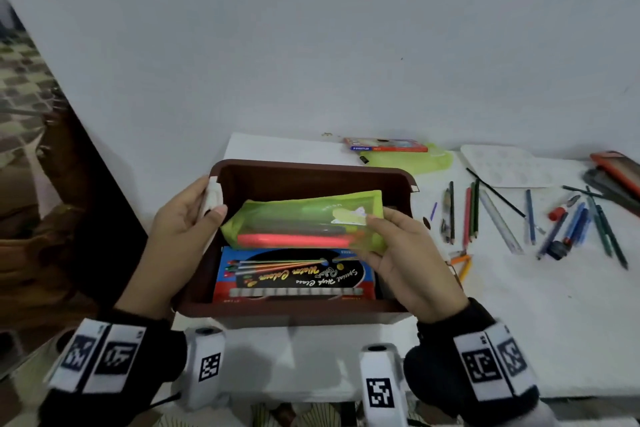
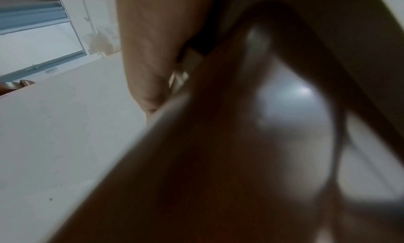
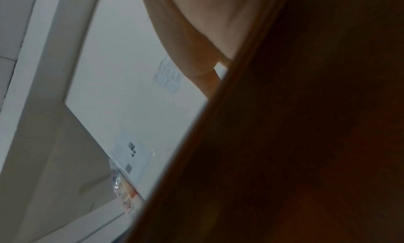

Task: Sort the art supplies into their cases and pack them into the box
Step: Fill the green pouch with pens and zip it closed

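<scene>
A brown plastic box (image 1: 311, 173) stands on the white table, and a blue, black and red watercolour set (image 1: 294, 277) lies flat inside it. My right hand (image 1: 398, 246) grips the right end of a translucent green pouch (image 1: 304, 222) filled with markers, thumb on top, and holds it tilted over the box's opening. My left hand (image 1: 187, 218) grips the box's left wall at a white latch (image 1: 212, 198). Both wrist views are mostly filled by the blurred brown box wall (image 2: 218, 160) (image 3: 306, 125), with only a finger (image 2: 148, 56) (image 3: 192, 39) showing.
Several loose pencils (image 1: 464, 215), pens (image 1: 571, 225) and a clear ruler (image 1: 502, 222) lie on the table right of the box. A red pencil carton (image 1: 384, 145), a second green pouch (image 1: 422, 161), a white palette (image 1: 509, 168) and an orange-edged case (image 1: 616, 173) sit farther back. The table ends just left of the box.
</scene>
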